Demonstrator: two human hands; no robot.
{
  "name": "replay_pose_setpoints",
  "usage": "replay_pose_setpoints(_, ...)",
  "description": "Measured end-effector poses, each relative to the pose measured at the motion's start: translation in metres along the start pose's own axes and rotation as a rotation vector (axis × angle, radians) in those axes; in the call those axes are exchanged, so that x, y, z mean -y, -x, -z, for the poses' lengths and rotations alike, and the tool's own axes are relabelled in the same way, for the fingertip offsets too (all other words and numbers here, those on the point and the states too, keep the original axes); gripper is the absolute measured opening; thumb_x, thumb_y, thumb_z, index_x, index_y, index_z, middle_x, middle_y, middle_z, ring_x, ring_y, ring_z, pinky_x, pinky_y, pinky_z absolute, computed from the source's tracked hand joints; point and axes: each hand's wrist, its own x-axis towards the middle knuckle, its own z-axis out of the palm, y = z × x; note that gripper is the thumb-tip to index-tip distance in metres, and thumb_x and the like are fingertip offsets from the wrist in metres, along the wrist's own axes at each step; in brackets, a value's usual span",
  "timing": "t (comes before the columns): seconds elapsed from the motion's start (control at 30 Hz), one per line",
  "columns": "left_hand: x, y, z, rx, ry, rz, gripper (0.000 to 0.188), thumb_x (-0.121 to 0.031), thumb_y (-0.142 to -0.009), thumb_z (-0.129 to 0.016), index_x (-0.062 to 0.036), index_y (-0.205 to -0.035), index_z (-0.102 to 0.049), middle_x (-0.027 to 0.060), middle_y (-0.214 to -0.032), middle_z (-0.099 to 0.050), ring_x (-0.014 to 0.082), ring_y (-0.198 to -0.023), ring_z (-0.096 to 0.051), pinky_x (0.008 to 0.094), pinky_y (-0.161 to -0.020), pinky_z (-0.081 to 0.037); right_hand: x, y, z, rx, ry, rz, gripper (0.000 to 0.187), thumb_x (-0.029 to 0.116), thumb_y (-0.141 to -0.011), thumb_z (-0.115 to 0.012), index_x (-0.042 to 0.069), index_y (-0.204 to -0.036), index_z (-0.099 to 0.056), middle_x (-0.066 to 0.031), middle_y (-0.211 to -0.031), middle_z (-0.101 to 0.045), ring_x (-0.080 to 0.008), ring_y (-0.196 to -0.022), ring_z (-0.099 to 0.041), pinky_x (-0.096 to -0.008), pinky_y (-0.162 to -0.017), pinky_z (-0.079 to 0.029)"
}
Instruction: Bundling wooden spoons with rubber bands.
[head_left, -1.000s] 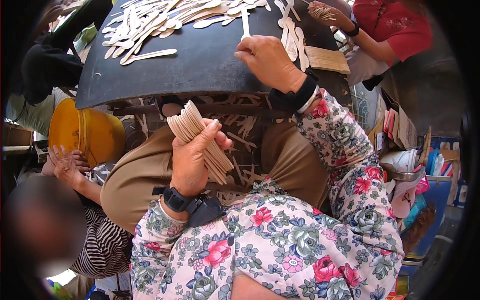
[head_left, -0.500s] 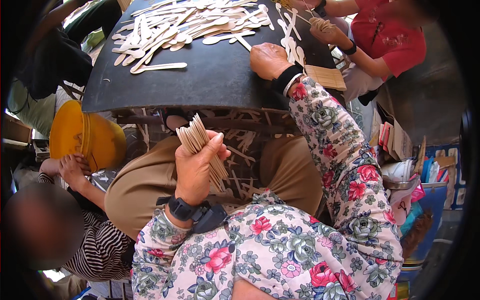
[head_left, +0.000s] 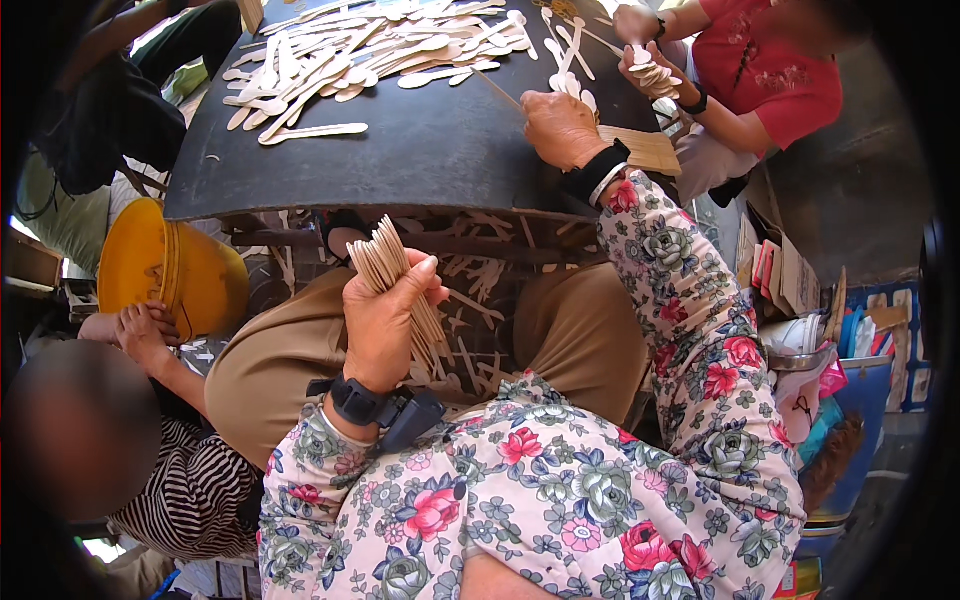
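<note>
My left hand (head_left: 384, 315) is closed around a fanned bundle of pale wooden spoons (head_left: 378, 255), held above my lap. Over the right part of the dark table (head_left: 400, 170) is my right hand (head_left: 565, 130), fingers pinched on one wooden spoon (head_left: 497, 90) that sticks out to the left, seen nearly edge-on. A large loose heap of wooden spoons (head_left: 370, 65) covers the far side of the table. More spoons (head_left: 570, 60) lie just beyond my right hand. Beside my right wrist is a flat light-brown slatted stack (head_left: 640, 150).
A yellow bucket (head_left: 170, 265) stands left of my knees, next to a person in a striped top (head_left: 190, 500). Across the table on the right, a person in red (head_left: 765, 90) holds several spoons (head_left: 655, 78). Spoons litter the floor under the table. A blue bin (head_left: 860, 410) is at right.
My right hand has moved slightly right, and the spoon by its fingers has turned edge-on. The person in red now has spoon bowls showing in the hand. My left hand keeps its bundle.
</note>
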Motion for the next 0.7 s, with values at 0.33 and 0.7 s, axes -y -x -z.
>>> replay_pose_setpoints(0.33, -0.001, -0.004, 0.001, 0.037, 0.144, 0.135, 0.018, -0.015, -0.09, -0.064, -0.0016, -0.102, -0.06, 0.0057, -0.079, -0.063, 0.0163, -0.07, -0.063, 0.0299, -0.066, -0.054, 0.041, 0.062, 0.015, 0.143, -1.694, -0.102, 0.013, 0.009, -0.084, -0.069, -0.001, -0.092, -0.068, -0.0063, -0.079, -0.066, -0.012, -0.063, -0.061, -0.0235, -0.062, -0.052)
replay_pose_setpoints(0.7, -0.007, -0.004, -0.006, -0.023, 0.267, 0.069, 0.015, -0.013, -0.091, -0.062, -0.0029, -0.101, -0.056, 0.0048, -0.076, -0.057, 0.0155, -0.069, -0.058, 0.0292, -0.064, -0.051, 0.07, 0.097, 0.017, 0.262, -2.036, -0.198, 0.023, 0.014, -0.084, -0.065, -0.006, -0.096, -0.065, -0.0126, -0.079, -0.067, -0.0195, -0.065, -0.066, -0.028, -0.062, -0.055)
